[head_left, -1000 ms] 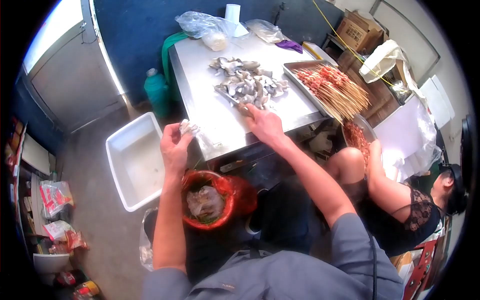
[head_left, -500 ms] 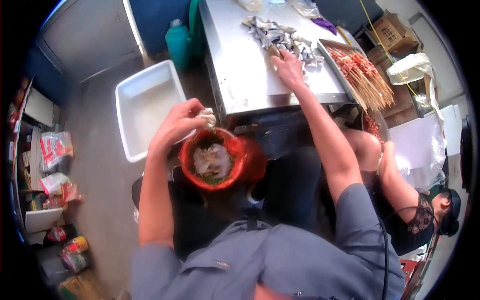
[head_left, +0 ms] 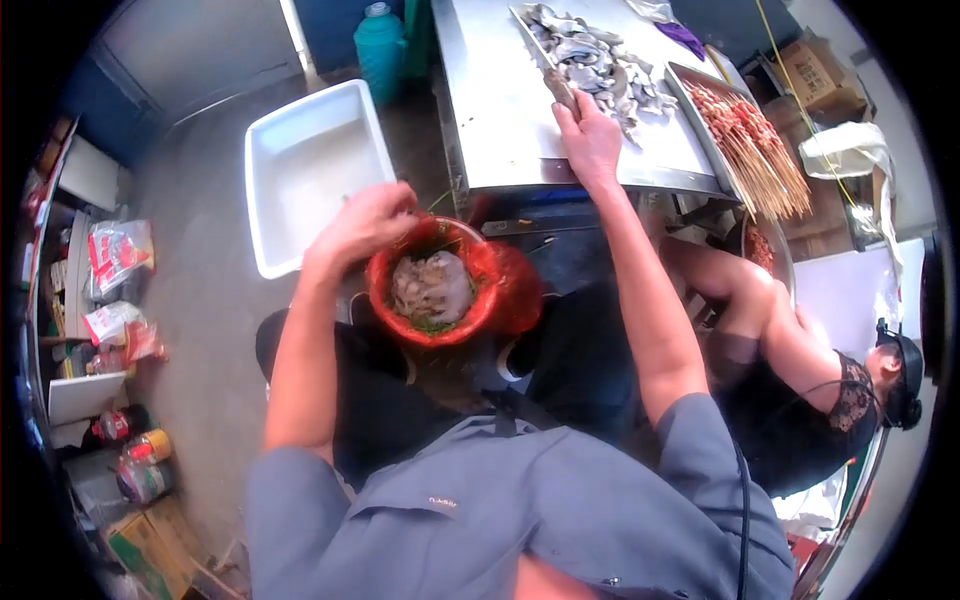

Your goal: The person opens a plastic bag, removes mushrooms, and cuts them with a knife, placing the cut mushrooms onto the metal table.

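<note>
My right hand (head_left: 592,140) grips the brown handle of a knife (head_left: 561,92), its blade pointing away from me over the steel table. Beside the blade lies a pile of grey-and-white slippery-looking pieces (head_left: 625,85), perhaps fish or squid. My left hand (head_left: 368,222) is at the left rim of a red-lined bucket (head_left: 385,305), fingers curled and slightly blurred; whatever may be in them is hidden. Inside the bucket sit pale, translucent pieces (head_left: 433,289) with some green bits around them.
A white tub (head_left: 262,190) stands on the floor at left, near a teal flask (head_left: 378,55). On the steel table (head_left: 500,130), a tray holds skewered meat (head_left: 745,135). Another person (head_left: 800,400) sits at right by a bowl of red meat (head_left: 757,250).
The whitish piece seen in my left hand no longer shows, and that hand's fingers have curled by the bucket. The knife blade now shows beside the pile. The whole view has shifted.
</note>
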### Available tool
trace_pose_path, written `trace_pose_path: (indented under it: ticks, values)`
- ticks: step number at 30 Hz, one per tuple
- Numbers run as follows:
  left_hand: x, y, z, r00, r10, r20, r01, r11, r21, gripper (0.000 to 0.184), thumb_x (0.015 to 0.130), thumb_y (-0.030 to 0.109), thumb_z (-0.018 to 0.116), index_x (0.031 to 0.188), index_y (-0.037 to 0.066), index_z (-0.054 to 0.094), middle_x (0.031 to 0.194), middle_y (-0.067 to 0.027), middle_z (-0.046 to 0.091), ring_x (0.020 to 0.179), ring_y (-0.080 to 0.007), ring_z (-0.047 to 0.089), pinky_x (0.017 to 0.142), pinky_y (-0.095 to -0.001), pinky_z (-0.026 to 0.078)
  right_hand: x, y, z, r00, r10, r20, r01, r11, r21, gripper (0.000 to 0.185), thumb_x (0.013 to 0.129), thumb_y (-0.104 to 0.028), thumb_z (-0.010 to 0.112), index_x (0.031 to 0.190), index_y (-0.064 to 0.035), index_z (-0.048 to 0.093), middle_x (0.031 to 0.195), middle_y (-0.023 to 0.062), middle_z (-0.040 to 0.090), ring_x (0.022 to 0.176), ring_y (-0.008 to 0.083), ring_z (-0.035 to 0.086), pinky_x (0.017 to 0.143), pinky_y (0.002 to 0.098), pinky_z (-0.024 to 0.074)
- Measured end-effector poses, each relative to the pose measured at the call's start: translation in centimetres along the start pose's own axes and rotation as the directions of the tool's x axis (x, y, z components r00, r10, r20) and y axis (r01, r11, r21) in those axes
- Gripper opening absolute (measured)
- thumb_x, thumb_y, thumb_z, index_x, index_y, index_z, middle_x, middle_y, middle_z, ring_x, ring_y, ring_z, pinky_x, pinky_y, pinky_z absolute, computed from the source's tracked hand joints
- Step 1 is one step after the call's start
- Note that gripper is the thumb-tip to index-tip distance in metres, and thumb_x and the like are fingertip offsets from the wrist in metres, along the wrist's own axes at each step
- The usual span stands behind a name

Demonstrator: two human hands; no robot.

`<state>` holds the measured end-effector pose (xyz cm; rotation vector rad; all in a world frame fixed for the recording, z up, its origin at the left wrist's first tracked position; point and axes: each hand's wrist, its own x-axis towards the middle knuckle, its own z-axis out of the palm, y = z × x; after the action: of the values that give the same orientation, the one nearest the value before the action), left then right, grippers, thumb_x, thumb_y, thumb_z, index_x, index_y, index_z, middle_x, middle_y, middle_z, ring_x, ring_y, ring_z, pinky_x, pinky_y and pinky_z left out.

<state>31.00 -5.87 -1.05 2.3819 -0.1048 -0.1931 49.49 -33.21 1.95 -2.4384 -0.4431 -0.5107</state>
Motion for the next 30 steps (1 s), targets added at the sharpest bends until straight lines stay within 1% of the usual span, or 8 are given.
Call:
trace_pose_path:
  ticks: [3, 8, 12, 13, 15, 27, 29, 30]
  values:
    - [-3.7, 0.6, -3.3, 0.908, 0.063, -0.414, -0.175, 0.955, -0.240, 0.019, 0.093, 0.007, 0.062, 0.111, 0.003, 0.065, 0.098, -0.0057, 0.069, 0.095, -0.0136, 0.064, 0.084, -0.0284, 0.050, -0.1, 0.1, 0.3, 1.000, -0.017, -0.014, 0.016, 0.999, -0.040, 0.039, 0.091, -0.039, 0.062, 0.119, -0.0117, 0.064, 0.087, 0.0164, 0.070, 0.084, 0.0356, 0.068, 0.074, 0.0458, 0.0510]
    - [-12.6, -4.2, -2.0, 0.543, -0.361, -0.758, -0.292, 0.765, -0.574, 0.012, 0.095, 0.000, 0.056, 0.104, -0.001, 0.063, 0.098, -0.0096, 0.068, 0.090, -0.0191, 0.067, 0.085, -0.0320, 0.054, -0.1, 0.8, 1.0, 0.992, -0.080, -0.098, 0.079, 0.997, -0.012, 0.038, 0.092, -0.037, 0.062, 0.119, -0.0111, 0.064, 0.084, 0.0139, 0.070, 0.079, 0.0324, 0.068, 0.072, 0.0448, 0.0510]
    - [-19.6, -12.3, 9.0, 0.535, -0.525, -0.662, 0.048, 0.801, -0.597, 0.009, 0.088, 0.002, 0.055, 0.094, -0.001, 0.061, 0.083, -0.0069, 0.065, 0.075, -0.0127, 0.060, 0.070, -0.0281, 0.051, -0.3, -0.4, 0.0, 1.000, 0.026, 0.003, -0.026, 1.000, -0.012, 0.040, 0.093, -0.039, 0.061, 0.125, -0.0146, 0.064, 0.084, 0.0102, 0.071, 0.077, 0.0246, 0.068, 0.073, 0.0385, 0.0519]
    - [-21.3, -13.2, 12.6, 0.533, -0.527, -0.662, 0.319, 0.850, -0.420, 0.011, 0.086, 0.005, 0.058, 0.094, -0.001, 0.061, 0.081, -0.0105, 0.064, 0.075, -0.0204, 0.062, 0.071, -0.0330, 0.051, -0.2, -0.1, 0.1, 1.000, 0.007, -0.012, -0.007, 0.998, -0.062, 0.040, 0.093, -0.041, 0.060, 0.125, -0.0155, 0.064, 0.086, 0.0103, 0.072, 0.079, 0.0245, 0.069, 0.073, 0.0372, 0.0523]
    - [-24.0, -16.2, 21.0, 0.564, -0.551, -0.615, 0.456, 0.829, -0.324, 0.017, 0.082, 0.006, 0.059, 0.098, 0.000, 0.061, 0.088, -0.0159, 0.062, 0.082, -0.0319, 0.062, 0.076, -0.0403, 0.051, -0.1, 0.1, 0.2, 1.000, -0.023, -0.005, 0.022, 0.992, -0.126, 0.041, 0.093, -0.042, 0.059, 0.124, -0.0157, 0.064, 0.087, 0.0117, 0.072, 0.080, 0.0274, 0.069, 0.074, 0.0389, 0.0521]
    - [-25.5, -22.6, 32.3, 0.677, -0.710, -0.196, 0.587, 0.681, -0.437, 0.027, 0.083, 0.015, 0.054, 0.101, -0.001, 0.065, 0.100, -0.0269, 0.065, 0.097, -0.0452, 0.062, 0.082, -0.0521, 0.049, -0.3, -0.5, 0.1, 0.999, -0.044, -0.016, 0.040, 0.984, -0.176, 0.046, 0.092, -0.042, 0.060, 0.126, -0.0100, 0.063, 0.104, 0.0157, 0.071, 0.096, 0.0309, 0.068, 0.086, 0.0367, 0.0500]
    - [-25.0, -27.3, 36.0, 0.772, -0.635, 0.017, 0.635, 0.771, -0.045, 0.021, 0.082, 0.015, 0.054, 0.090, -0.001, 0.066, 0.094, -0.0264, 0.066, 0.091, -0.0466, 0.063, 0.079, -0.0542, 0.049, -0.3, -0.3, 0.2, 0.999, -0.032, -0.025, 0.026, 0.980, -0.196, 0.047, 0.092, -0.046, 0.060, 0.126, -0.0132, 0.064, 0.099, 0.0164, 0.071, 0.093, 0.0312, 0.068, 0.083, 0.0376, 0.0494]
    - [-23.4, -18.0, 26.5, 0.559, -0.775, -0.296, 0.634, 0.629, -0.449, 0.016, 0.080, 0.010, 0.053, 0.081, 0.001, 0.067, 0.090, -0.0242, 0.066, 0.091, -0.0440, 0.063, 0.079, -0.0525, 0.049, -0.1, 0.2, 0.3, 0.999, -0.041, -0.030, 0.034, 0.976, -0.214, 0.047, 0.092, -0.046, 0.061, 0.126, -0.0135, 0.064, 0.099, 0.0156, 0.071, 0.093, 0.0303, 0.068, 0.082, 0.0373, 0.0495]
